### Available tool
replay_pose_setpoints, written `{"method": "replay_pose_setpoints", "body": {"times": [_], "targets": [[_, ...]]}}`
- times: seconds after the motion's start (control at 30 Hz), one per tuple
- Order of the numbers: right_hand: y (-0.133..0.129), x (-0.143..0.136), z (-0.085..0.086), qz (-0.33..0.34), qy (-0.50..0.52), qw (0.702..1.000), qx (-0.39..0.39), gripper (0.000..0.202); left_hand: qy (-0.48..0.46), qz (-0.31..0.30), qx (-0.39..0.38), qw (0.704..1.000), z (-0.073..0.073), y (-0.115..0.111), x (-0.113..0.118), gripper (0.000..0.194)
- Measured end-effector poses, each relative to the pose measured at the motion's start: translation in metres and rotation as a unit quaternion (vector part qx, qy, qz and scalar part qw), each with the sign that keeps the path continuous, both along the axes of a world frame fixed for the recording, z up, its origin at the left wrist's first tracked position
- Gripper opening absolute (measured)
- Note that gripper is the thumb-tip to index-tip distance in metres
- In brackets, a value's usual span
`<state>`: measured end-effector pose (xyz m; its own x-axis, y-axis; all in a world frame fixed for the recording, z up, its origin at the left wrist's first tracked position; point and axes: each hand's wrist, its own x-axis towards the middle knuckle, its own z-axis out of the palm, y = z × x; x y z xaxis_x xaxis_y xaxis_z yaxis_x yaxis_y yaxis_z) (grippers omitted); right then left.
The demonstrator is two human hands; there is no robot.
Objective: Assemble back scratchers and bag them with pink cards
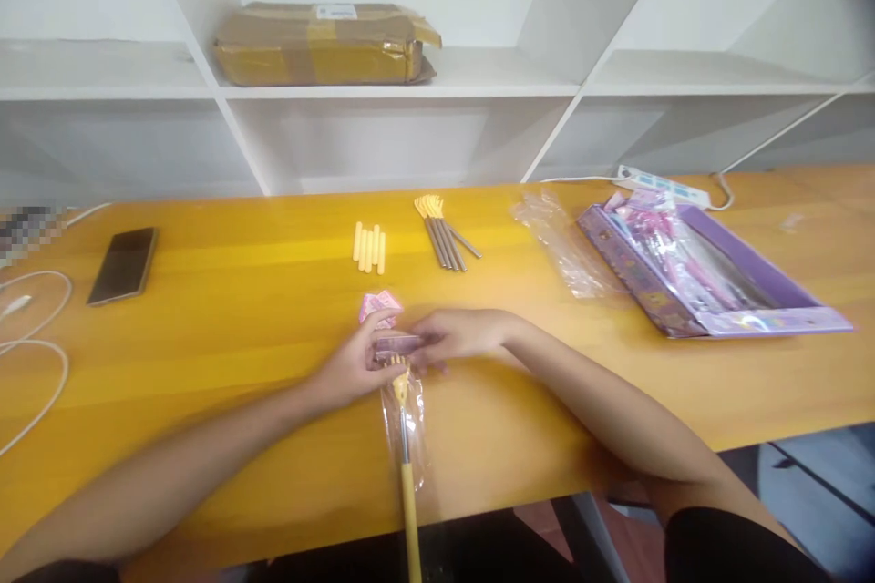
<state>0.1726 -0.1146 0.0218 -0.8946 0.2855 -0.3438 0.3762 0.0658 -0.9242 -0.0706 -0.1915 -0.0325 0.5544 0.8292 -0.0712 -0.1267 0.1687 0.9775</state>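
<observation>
A back scratcher (408,496) with a yellow hand-shaped head, a metal rod and a yellow handle lies lengthwise toward me, its upper part in a clear plastic bag (418,414). At the bag's top, both hands pinch a small purple strip (396,344). My left hand (359,357) is closed on its left end, thumb beside the scratcher's head. From the other side my right hand (455,337) closes on the right end; some fingertips are hidden. Just beyond them lies a pink printed card (380,306), partly covered by the left fingers.
Short yellow tubes (369,248) and a bunch of scratcher heads on metal rods (444,237) lie farther back. To the right are an empty plastic bag (564,246), a purple box (635,273) of packaged items and a power strip (663,187). A phone (123,266) lies left.
</observation>
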Motion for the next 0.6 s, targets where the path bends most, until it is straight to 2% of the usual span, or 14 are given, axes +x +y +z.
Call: {"method": "replay_pose_setpoints", "body": {"times": [0.1,0.17,0.23,0.3,0.33,0.4,0.43,0.47,0.5,0.53,0.6], "targets": [[-0.057,-0.005,-0.004,-0.091,-0.001,0.990,-0.112,0.050,0.010,0.023,0.012,1.000,0.003,-0.010,0.002,0.072],[-0.103,-0.010,-0.016,-0.187,0.003,0.973,-0.134,0.053,-0.001,0.049,0.017,0.999,0.005,-0.014,0.003,0.074],[-0.140,-0.011,-0.027,-0.250,0.002,0.958,-0.140,0.054,-0.027,0.055,0.012,0.998,0.005,-0.016,0.004,0.075],[-0.155,0.002,-0.028,-0.296,0.006,0.946,-0.133,0.053,-0.055,0.033,0.006,0.998,0.004,-0.014,0.003,0.070],[-0.153,0.017,-0.022,-0.322,0.011,0.941,-0.105,0.050,-0.068,0.017,0.001,0.998,0.004,-0.012,0.003,0.066],[-0.133,0.066,0.005,-0.391,0.011,0.920,0.020,0.041,-0.084,-0.007,-0.009,0.996,0.002,-0.009,0.003,0.059],[-0.117,0.099,0.025,-0.433,-0.018,0.896,0.097,0.037,-0.086,-0.014,-0.014,0.996,0.002,-0.007,0.003,0.057],[-0.098,0.136,0.047,-0.489,-0.061,0.852,0.175,0.032,-0.086,-0.020,-0.018,0.996,0.002,-0.006,0.003,0.057],[-0.078,0.176,0.069,-0.553,-0.117,0.785,0.254,0.028,-0.084,-0.026,-0.022,0.996,0.002,-0.005,0.003,0.056],[-0.057,0.216,0.088,-0.610,-0.177,0.704,0.318,0.025,-0.083,-0.031,-0.023,0.996,0.002,-0.005,0.003,0.057],[-0.017,0.291,0.111,-0.659,-0.265,0.588,0.386,0.024,-0.077,-0.043,-0.021,0.996,0.003,-0.005,0.004,0.057]]}}
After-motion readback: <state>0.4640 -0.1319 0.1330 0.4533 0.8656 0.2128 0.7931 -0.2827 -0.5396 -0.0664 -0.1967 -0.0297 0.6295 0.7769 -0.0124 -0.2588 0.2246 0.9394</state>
